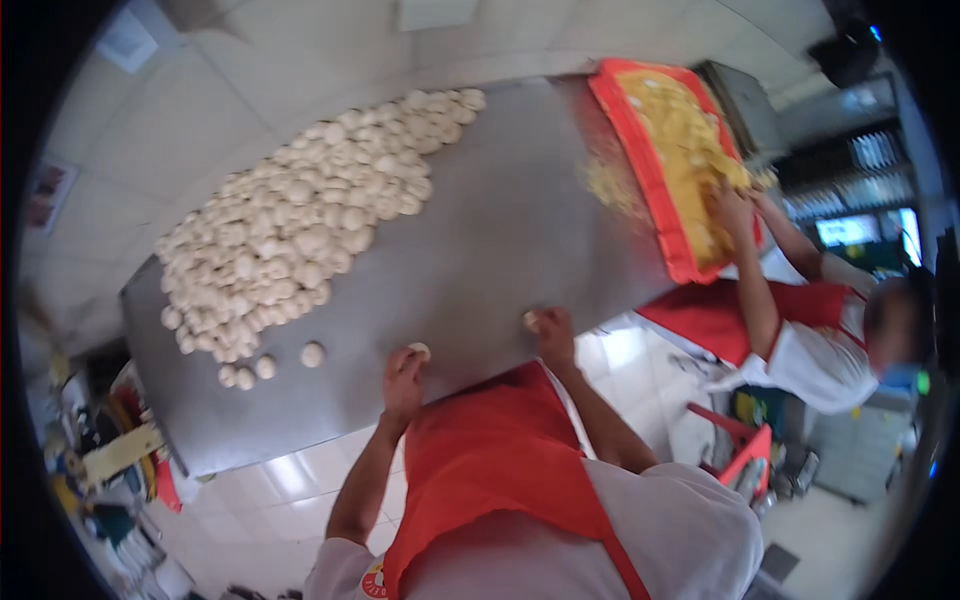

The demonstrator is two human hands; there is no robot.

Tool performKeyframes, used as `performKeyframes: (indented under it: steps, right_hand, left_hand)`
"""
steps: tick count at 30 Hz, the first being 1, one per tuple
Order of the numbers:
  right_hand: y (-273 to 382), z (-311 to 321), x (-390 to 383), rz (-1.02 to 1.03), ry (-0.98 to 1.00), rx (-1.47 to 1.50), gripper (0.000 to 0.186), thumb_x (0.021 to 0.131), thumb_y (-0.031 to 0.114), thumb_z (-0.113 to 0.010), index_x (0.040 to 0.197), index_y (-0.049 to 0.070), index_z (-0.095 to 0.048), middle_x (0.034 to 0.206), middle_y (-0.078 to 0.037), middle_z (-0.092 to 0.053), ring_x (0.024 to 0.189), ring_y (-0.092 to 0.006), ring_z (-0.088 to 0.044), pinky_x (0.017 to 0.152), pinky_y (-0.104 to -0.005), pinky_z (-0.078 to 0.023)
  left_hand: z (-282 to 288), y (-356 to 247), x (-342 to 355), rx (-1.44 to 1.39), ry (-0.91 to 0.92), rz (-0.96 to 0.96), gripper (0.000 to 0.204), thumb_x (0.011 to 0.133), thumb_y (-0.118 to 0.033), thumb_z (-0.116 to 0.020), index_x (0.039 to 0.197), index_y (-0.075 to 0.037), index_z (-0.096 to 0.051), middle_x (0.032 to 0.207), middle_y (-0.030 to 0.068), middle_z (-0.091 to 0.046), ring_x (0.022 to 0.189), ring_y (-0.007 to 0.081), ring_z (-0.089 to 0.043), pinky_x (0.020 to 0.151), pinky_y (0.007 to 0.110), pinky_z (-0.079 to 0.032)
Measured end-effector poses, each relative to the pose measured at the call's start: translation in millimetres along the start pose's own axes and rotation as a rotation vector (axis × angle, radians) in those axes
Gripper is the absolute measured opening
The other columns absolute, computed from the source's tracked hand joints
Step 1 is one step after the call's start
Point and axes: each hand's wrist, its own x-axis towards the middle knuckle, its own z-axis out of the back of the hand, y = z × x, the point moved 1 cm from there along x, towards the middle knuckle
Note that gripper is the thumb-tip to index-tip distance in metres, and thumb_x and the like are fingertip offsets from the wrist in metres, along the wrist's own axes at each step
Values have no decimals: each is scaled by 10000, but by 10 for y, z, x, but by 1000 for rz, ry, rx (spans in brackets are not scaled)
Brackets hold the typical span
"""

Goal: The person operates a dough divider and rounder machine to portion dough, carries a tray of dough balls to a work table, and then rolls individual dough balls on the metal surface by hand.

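Observation:
My left hand (402,383) is near the front edge of the metal table, its fingers closed round a small pale dough ball (420,351). To the right, my right hand (556,340) has another dough piece (531,321) pinched at its fingertips, low over the tabletop. Blur hides the finer detail of both grips. A large heap of round dough balls (300,205) covers the far left of the table. Several loose ones lie off its near edge, one dough ball (312,354) being the closest to my left hand.
The grey metal table (480,210) spans the view. At its right end lies a red-rimmed tray (680,255) of yellow shredded filling, with yellow crumbs (610,188) beside it. A co-worker (820,345) in a red apron has both hands in the tray. A red stool (745,455) stands lower right.

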Motion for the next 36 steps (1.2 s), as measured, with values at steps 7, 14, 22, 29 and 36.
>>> performKeyframes:
  steps: [7, 14, 22, 29, 36]
  right_hand:
    - [526, -16, -132, -62, 215, -306, 803, 949, 530, -508, 1523, 27, -260, 1576, -240, -211, 1457, -411, -194, 1177, -533, -200]
    - [704, -1, 1583, -148, 245, -424, 806, 956, 633, -397, 1565, 130, -232, 1614, -220, -157, 1474, -423, -172, 1156, -653, -117]
    - [293, -271, 2680, -34, -18, -266, 792, 942, 640, -425, 1536, 130, -308, 1615, -208, -170, 1479, -382, -205, 1179, -588, -144]
    - [616, -315, 1046, -96, -58, -77, 593, 937, 507, -534, 1323, 57, -547, 1295, -218, -524, 1185, -357, -508, 1008, -500, -393]
    - [-351, 148, 543, -831, -150, 2323, 633, 893, 539, -576, 1202, -12, -541, 1118, -143, -622, 1019, -322, -594, 921, -478, -481]
  left_hand:
    - [-264, -127, 187, 231, 204, -38, 777, 886, -436, -651, 1510, -75, -361, 1592, 228, -230, 1475, 440, -190, 1176, 553, -226]
    - [-382, -253, 1606, 474, 332, -40, 885, 859, -584, -610, 1544, -114, -305, 1615, 248, -139, 1492, 438, -125, 1166, 628, -131]
    - [-672, -522, 2896, 607, 91, -71, 947, 870, -641, -549, 1556, -68, -236, 1615, 240, -149, 1517, 380, -54, 1182, 599, -101]
    - [-341, -157, 1594, 221, 255, 274, 690, 871, -416, -679, 1420, -48, -479, 1442, 207, -470, 1305, 362, -470, 1041, 469, -400]
    - [-591, -1281, 1713, -440, 310, -51, 590, 825, -339, -751, 1291, -16, -588, 1282, 220, -605, 1184, 359, -578, 993, 432, -464]
